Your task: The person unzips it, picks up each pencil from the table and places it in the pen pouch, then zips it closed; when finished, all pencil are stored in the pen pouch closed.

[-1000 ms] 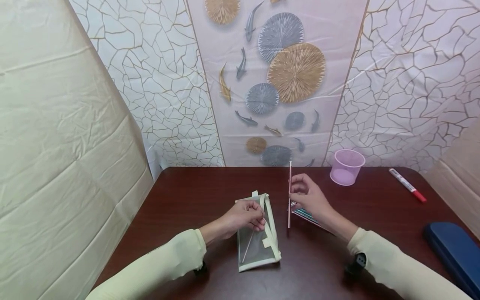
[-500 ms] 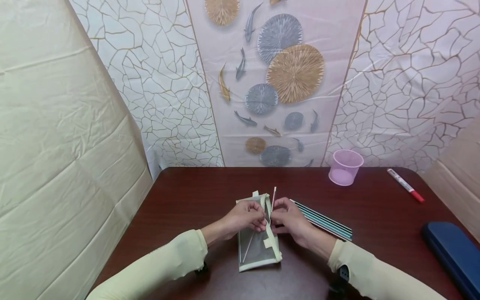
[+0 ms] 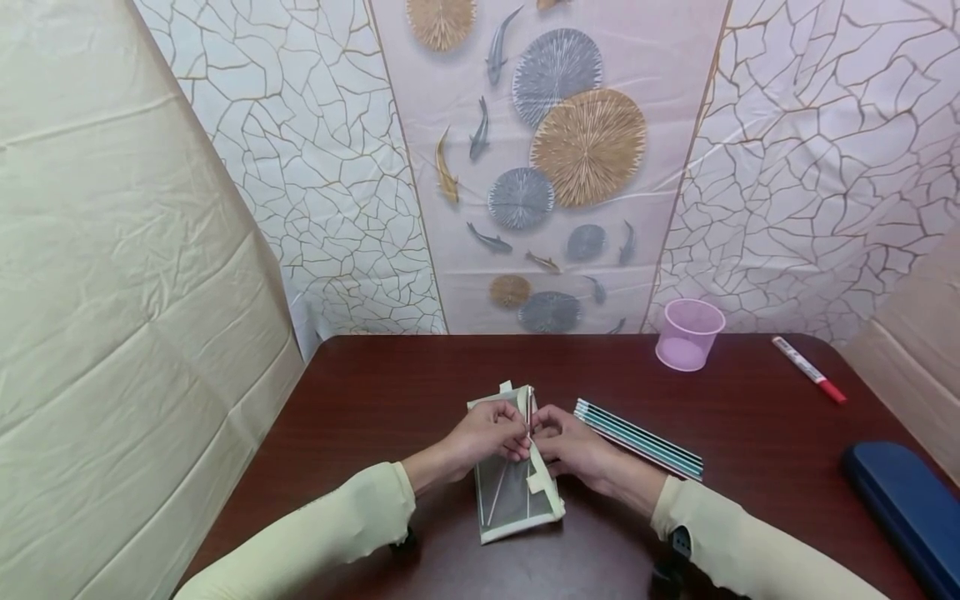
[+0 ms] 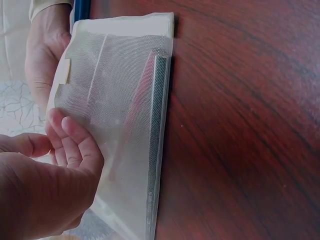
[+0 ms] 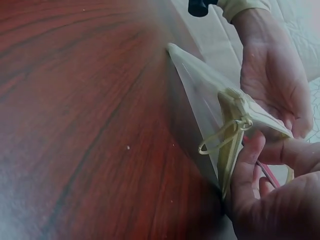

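Observation:
A mesh zip pouch (image 3: pixel 517 528) with cream trim lies on the table. At its zip edge, my left hand (image 3: pixel 487 429) pinches the fabric, fingers curled against the mesh in the left wrist view. My right hand (image 3: pixel 573 446) holds a reddish pencil (image 3: pixel 530 407) by its upper part at the pouch's opening. The pencil's lower part shows faintly through the mesh. Inside the pouch, a dark green pencil (image 4: pixel 157 110) and a red pencil (image 4: pixel 135 105) are visible. In the right wrist view, the right fingers (image 5: pixel 250 160) partly hide the held pencil (image 5: pixel 268 175).
Several teal and dark striped pencils (image 3: pixel 641 437) lie side by side to the right of the pouch. A pink see-through cup (image 3: pixel 690 336) stands at the back right, with a red-capped marker (image 3: pixel 810 369) beyond it. A dark blue case (image 3: pixel 907 512) lies at the right edge.
My right hand has brought the pencil leftward from beside the row of pencils to the pouch, and its lower part is now inside. The left hand has stayed at the zip edge.

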A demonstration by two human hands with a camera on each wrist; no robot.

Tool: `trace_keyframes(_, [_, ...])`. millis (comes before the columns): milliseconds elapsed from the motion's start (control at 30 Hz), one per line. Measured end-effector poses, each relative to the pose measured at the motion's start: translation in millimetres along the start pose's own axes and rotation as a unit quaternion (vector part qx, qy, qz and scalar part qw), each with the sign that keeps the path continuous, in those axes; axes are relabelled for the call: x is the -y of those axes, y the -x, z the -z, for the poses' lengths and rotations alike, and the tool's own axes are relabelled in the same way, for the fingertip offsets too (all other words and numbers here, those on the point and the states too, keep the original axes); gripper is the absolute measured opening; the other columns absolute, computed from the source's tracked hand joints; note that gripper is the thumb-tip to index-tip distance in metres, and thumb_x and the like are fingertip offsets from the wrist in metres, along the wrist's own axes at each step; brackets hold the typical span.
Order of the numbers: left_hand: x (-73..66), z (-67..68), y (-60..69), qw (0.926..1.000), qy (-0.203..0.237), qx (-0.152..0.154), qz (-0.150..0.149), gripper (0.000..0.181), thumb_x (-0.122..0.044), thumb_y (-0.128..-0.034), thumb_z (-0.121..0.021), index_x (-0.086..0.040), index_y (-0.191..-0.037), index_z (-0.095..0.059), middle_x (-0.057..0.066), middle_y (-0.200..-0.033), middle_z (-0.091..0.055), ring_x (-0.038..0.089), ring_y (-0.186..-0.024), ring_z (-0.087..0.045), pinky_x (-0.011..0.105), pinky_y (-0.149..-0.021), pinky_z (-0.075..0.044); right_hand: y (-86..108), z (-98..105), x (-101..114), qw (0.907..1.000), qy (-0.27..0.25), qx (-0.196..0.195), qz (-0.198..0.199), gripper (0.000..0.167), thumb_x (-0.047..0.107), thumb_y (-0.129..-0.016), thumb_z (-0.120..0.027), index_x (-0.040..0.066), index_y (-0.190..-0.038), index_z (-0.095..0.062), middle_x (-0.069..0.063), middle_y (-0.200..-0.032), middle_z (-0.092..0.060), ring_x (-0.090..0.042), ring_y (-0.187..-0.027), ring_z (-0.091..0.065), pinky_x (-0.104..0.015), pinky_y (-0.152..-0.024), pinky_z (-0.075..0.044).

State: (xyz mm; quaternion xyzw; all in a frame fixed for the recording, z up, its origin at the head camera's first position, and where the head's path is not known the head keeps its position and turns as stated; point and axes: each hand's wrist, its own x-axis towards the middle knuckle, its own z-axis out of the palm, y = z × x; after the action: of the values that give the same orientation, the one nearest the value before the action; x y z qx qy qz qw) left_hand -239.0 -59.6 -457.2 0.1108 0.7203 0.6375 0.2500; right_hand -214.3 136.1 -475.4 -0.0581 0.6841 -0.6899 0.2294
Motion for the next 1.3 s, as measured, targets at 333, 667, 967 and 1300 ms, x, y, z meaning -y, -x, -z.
trace_keyframes(333, [-1.2,-2.8,3.8,0.9999,0.006,0.009,-0.006,0.006,-0.004,-0.1005,-0.058,0.0,-0.104,-0.059,0.006,-0.079,-0.071,0.013,-0.07,-0.073,0.023,-0.067,-0.062,0.3,-1.8,2.1,0.9993,0.038,0.001,-0.008,0.039,-0.002,-0.091,-0.063,-0.005,-0.128,-0.052,-0.01,-0.101,-0.073,-0.015,-0.086,-0.072,-0.032,-0.071,-0.063])
trace_keyframes(667, [-1.6,-2.4,4.1,1.0,0.004,0.005,-0.007,0.004,-0.005,-0.0988,-0.06,-0.002,-0.101,-0.059,0.005,-0.079,-0.071,0.012,-0.07,-0.072,0.023,-0.066,-0.061,6.0,20.7,14.2,0.9957,0.073,-0.052,0.023,0.037,0.006,-0.096,-0.068,-0.009,-0.127,-0.053,-0.012,-0.096,-0.073,-0.021,-0.083,-0.071,-0.034,-0.065,-0.064])
trace_keyframes(967, [1.6,-1.3,3.0,0.9999,0.0,0.007,-0.013,0.005,-0.004,-0.0977,-0.059,-0.001,-0.101,-0.061,0.005,-0.08,-0.071,0.012,-0.07,-0.073,0.024,-0.067,-0.062,19.2,66.1,29.8,0.9785,0.163,-0.108,0.066,0.033,0.012,-0.099,-0.071,-0.006,-0.124,-0.059,-0.021,-0.103,-0.072,-0.026,-0.083,-0.073,-0.042,-0.062,-0.065])
trace_keyframes(1300, [0.3,-0.3,3.4,0.9998,-0.002,0.01,-0.014,0.006,-0.005,-0.0983,-0.06,0.0,-0.102,-0.061,0.005,-0.08,-0.071,0.013,-0.07,-0.073,0.025,-0.068,-0.062,34.5,131.0,32.6,0.8669,0.471,-0.122,0.109,0.023,0.024,-0.095,-0.078,0.011,-0.112,-0.071,-0.002,-0.098,-0.076,-0.016,-0.087,-0.066,-0.031,-0.073,-0.054])
